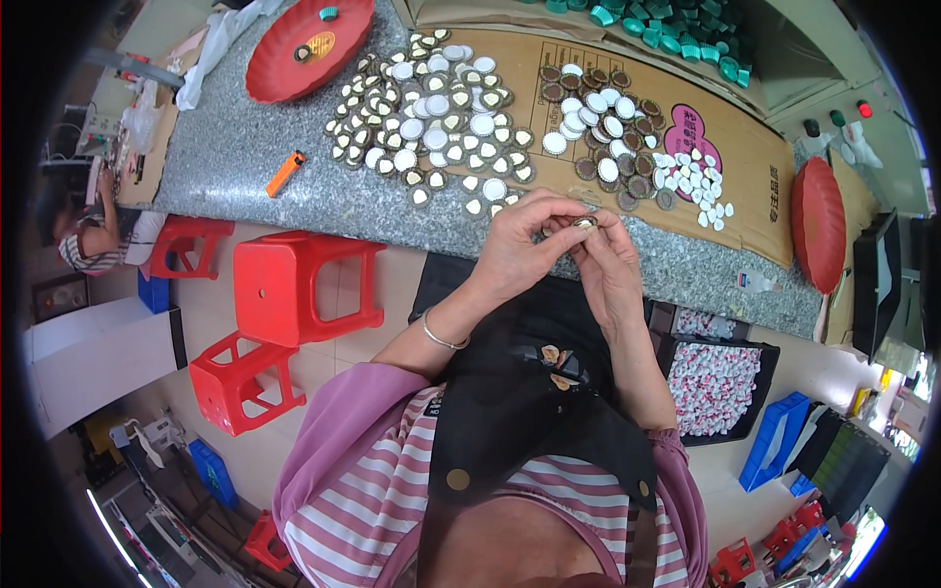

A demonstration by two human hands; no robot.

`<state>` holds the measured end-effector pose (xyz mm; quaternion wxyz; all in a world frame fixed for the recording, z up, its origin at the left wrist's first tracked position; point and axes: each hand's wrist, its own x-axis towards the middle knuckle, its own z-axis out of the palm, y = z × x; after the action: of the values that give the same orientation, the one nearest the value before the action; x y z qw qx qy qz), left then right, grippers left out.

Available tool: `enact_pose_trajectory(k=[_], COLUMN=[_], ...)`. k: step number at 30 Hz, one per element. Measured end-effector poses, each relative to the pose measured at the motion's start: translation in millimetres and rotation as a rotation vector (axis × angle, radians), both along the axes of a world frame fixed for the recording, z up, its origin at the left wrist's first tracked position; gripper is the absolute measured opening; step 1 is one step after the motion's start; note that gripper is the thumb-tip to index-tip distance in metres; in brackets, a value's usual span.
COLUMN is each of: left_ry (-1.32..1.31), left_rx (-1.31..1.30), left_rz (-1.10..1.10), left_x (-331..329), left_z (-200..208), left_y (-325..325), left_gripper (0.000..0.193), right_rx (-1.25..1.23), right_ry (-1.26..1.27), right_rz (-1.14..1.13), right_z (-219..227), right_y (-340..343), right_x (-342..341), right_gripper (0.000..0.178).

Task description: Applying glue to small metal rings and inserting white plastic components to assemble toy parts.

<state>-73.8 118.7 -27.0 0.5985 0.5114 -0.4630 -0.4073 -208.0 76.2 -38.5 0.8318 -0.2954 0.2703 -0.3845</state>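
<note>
My left hand point(520, 250) and my right hand point(610, 265) meet just in front of the granite table point(235, 167), pinching one small round metal cap point(585, 223) between their fingertips. A silver bangle sits on my left wrist. Beyond my hands, a large spread of similar round caps point(436, 118) covers the table. More brown and white caps point(598, 127) lie on a cardboard sheet point(755, 176), beside a cluster of small white discs point(694, 181).
A red tray point(284, 59) and an orange lighter point(284, 172) lie at the table's left. Another red tray point(818, 225) is at the right. Red stools point(294, 284) stand left of me. A black bin of small white pieces point(714, 384) is at my right. Another person point(88, 235) sits far left.
</note>
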Motion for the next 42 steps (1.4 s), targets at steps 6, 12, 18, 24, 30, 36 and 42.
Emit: enact_pose_trajectory(k=[6, 12, 18, 24, 30, 36, 42], left_ry=[0.021, 0.042, 0.085, 0.222, 0.391, 0.271, 0.38], left_rx=[-0.007, -0.008, -0.014, 0.022, 0.056, 0.083, 0.08], left_rz=[0.022, 0.017, 0.005, -0.005, 0.023, 0.061, 0.093], left_x=[-3, -1, 0, -2, -5, -6, -8], left_z=[0, -1, -3, -1, 0, -3, -7], left_y=[1, 1, 2, 1, 2, 3, 4], left_gripper=[0.016, 0.013, 0.013, 0.018, 0.019, 0.019, 0.019], right_rx=[-0.243, -0.392, -0.396, -0.447, -0.759, -1.203, -1.096], right_ry=[0.133, 0.249, 0.27, 0.333, 0.615, 0.839, 0.837], right_rz=[-0.077, -0.098, -0.087, -0.212, -0.354, -0.428, -0.271], right_z=[0, 2, 3, 8, 9, 20, 25], right_y=[6, 7, 4, 3, -1, -5, -8], right_x=[-1, -3, -2, 4, 7, 7, 4], right_gripper=[0.014, 0.015, 0.014, 0.015, 0.013, 0.018, 0.018])
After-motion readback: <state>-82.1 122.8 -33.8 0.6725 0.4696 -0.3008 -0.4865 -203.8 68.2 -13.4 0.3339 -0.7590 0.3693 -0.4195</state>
